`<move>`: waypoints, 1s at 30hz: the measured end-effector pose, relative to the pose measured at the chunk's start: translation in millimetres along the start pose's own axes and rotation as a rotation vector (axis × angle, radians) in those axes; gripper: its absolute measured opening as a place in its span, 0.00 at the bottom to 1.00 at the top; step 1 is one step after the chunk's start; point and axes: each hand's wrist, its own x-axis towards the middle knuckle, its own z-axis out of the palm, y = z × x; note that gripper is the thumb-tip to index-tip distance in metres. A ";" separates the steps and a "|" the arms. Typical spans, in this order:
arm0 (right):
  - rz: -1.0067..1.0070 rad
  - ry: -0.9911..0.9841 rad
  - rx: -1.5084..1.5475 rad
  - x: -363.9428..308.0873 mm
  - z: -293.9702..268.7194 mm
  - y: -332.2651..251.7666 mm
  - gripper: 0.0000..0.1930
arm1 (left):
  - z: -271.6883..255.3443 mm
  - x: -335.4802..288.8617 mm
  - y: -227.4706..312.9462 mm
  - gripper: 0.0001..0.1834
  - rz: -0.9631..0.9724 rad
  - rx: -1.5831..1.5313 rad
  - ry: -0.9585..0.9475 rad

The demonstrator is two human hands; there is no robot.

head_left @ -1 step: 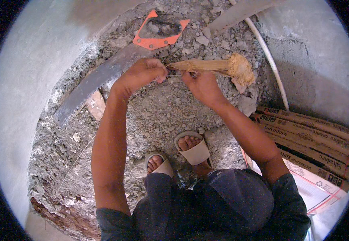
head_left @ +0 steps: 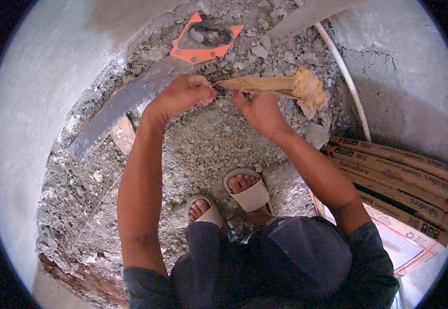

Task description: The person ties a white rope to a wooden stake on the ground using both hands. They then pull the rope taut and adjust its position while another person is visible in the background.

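Observation:
A wooden stake [head_left: 265, 84] with a splintered, mushroomed head lies across the view in front of me, its narrow end toward my left hand. My left hand [head_left: 185, 97] is closed in a pinch by that end, on a thin string [head_left: 224, 96]. The same string runs across to my right hand [head_left: 260, 110], whose thumb and fingers are pinched just under the stake. Its fingertips are partly hidden. Behind my left hand lies a handsaw [head_left: 136, 95] with an orange handle [head_left: 195, 54].
Rubble and dirt [head_left: 208, 139] cover the ground around my sandalled feet. A pale pipe [head_left: 345, 72] runs by the right wall, near another flat blade [head_left: 306, 20]. Long cardboard boxes [head_left: 389, 175] are stacked at the right. A stone piece [head_left: 123, 135] touches the saw blade.
The fingers of my left hand have shifted very slightly toward my right hand. Otherwise the stake, saw and right hand look the same.

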 end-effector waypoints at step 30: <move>-0.073 -0.221 0.420 24.0 -22.2 24.7 0.15 | -17.3 71.4 52.7 0.18 0.336 0.271 0.448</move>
